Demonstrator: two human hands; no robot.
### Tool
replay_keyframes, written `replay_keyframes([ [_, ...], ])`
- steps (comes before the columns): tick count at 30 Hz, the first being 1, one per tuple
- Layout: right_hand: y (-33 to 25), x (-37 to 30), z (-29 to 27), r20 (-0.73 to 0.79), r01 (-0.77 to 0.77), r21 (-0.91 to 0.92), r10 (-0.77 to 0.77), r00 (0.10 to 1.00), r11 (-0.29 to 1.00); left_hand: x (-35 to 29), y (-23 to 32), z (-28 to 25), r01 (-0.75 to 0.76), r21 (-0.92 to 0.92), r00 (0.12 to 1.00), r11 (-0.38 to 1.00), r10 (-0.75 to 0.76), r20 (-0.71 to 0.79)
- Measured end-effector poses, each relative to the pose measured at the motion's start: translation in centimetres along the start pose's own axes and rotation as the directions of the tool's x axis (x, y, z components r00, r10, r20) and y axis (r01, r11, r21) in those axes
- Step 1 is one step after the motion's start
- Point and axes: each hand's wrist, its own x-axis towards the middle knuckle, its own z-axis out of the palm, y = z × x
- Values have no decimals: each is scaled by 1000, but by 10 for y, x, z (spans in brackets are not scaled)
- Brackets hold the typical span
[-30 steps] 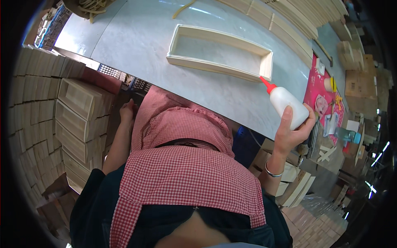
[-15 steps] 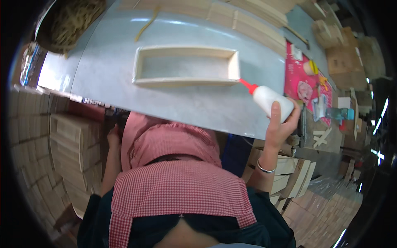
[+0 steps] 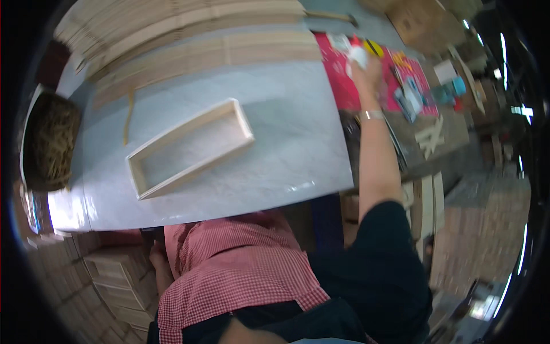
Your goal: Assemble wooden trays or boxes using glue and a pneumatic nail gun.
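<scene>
Head view: at one o'clock, the right hand [image 3: 368,77] clasps a red-tipped white bottle [image 3: 358,56], probably light, squeezable, best gripped mid-body. Toward nine, a wooden frame [image 3: 195,171], likely stiff. Left hand [image 3: 156,253], eight o'clock: grip can't be told.

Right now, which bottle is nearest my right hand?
The white bottle with the red tip, right at your right hand; the clear bottle with the blue cap sits apart, farther right.
</scene>
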Motion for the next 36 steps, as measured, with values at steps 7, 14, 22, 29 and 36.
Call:
replay_keyframes([
  [7,28,-15,-28,125,-47,-83,57,990,995,59,42,51,391,-422,888,818,-456,-60],
  [14,140,-205,-192,-593,-491,-61,364,718,869,97,56,83,473,-757,765,451,-637,98],
  [22,207,-378,-231,-315,-876,-475,913,257,83,117,33,107,425,-901,699,-83,-603,385],
  [29,227,-424,-237,-320,-921,-371,915,247,118,132,-53,102,427,-684,640,-592,-336,691],
  [36,196,-419,-257,-523,-952,-26,807,274,306,154,-149,193,284,-312,607,-907,-82,790],
])
